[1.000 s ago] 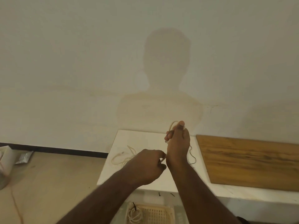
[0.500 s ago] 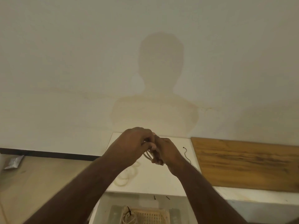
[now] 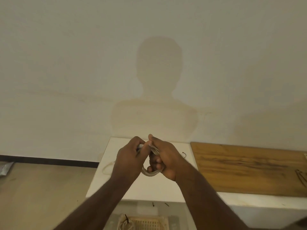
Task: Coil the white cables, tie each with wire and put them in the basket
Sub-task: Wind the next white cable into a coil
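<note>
coiled cable: you are holding a white cable coil (image 3: 152,173) in the air over the middle of the white bench (image 3: 166,190), its lower loop hanging out beneath your fingers.
right hand: your right hand (image 3: 163,159) is gripping the coil, fingers curled round the bundled strands, thumb pointing up toward the far edge of the bench.
left hand: your left hand (image 3: 131,158) is closing on the upper end of the same coil, fingertips pinching the strands next to your right thumb; the two hands are touching.
loose cable: a second white cable (image 3: 107,168) is lying on the bench near its left edge, partly hidden behind your left wrist.
tie wire: a short dark wire (image 3: 184,154) is lying on the bench near its far right corner, just beside the wooden board (image 3: 249,168).
basket: the basket (image 3: 149,223) is sitting on the lower level in front of the bench's near edge, with a tied white bundle (image 3: 124,224) resting at its left side, a dark tie showing on it.
wire scraps: two small dark bits (image 3: 153,204) are lying just below the near edge of the bench.
board: the wooden board is lying to the right of the white bench; thin rods (image 3: 301,176) are resting at its right edge, too blurred for you to tell what they are.
floor: a silvery packet (image 3: 5,168) is lying at the left edge of view.
</note>
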